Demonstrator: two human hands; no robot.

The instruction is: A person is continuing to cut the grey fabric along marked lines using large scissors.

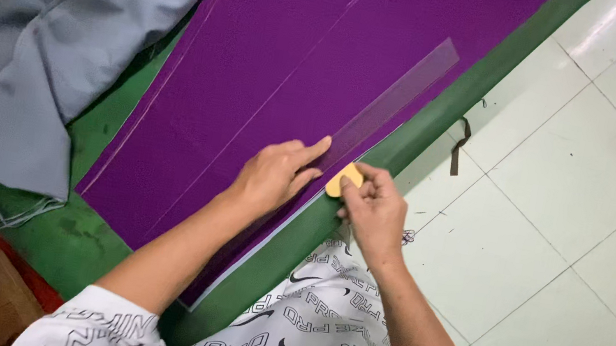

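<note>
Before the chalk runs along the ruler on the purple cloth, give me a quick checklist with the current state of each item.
1. Left hand presses flat on the clear ruler: ok.
2. Tailor's chalk pinched in the right hand: ok.
3. Chalk at the ruler's near end, by its edge: ok; actual contact with the cloth, cannot tell.
4. Purple fabric lies smooth under the ruler, no folds showing there: ok.
5. Ruler runs close beside the fabric's right edge above the green table surface: ok; exact alignment with any mark, cannot tell.
6. Grey fabric heaped to the left, clear of the ruler: ok.
</note>
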